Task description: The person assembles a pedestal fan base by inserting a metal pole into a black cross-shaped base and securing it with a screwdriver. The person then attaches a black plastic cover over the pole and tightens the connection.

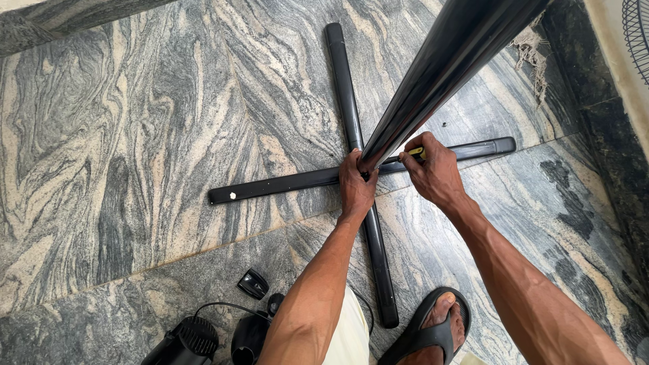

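At centre frame, the left hand (355,186) is wrapped closed round the foot of a black pole (433,74), right where it meets the black cross base (351,172). Grip sits low, probably to keep the pole seated and steady on the hub. The pole leans up toward 1 o'clock and out of frame, so most of its length passes close under the camera.

The right hand (433,172) is just at 3 o'clock of the joint, fingers curled shut on a small yellow-handled tool (416,153), looks like a screwdriver; tip is hidden behind the pole foot, can't tell what it touches. Held level and pointed at the joint, so it seems aimed at a fastener there.

The cross base lies flat on the grey marble floor (135,135), four bars running to 12, 3, 6 and 9 o'clock, spread so the pole can stand. A tiny dark speck, maybe a screw (444,124), lies on the floor at 1 o'clock of the hands.

At 6 o'clock, a foot in a black sandal (433,331) sits just beside the near bar's end. At 7 o'clock, a black fan motor housing (193,341) with cord and a small black cap (253,284) lie well apart, off the base.
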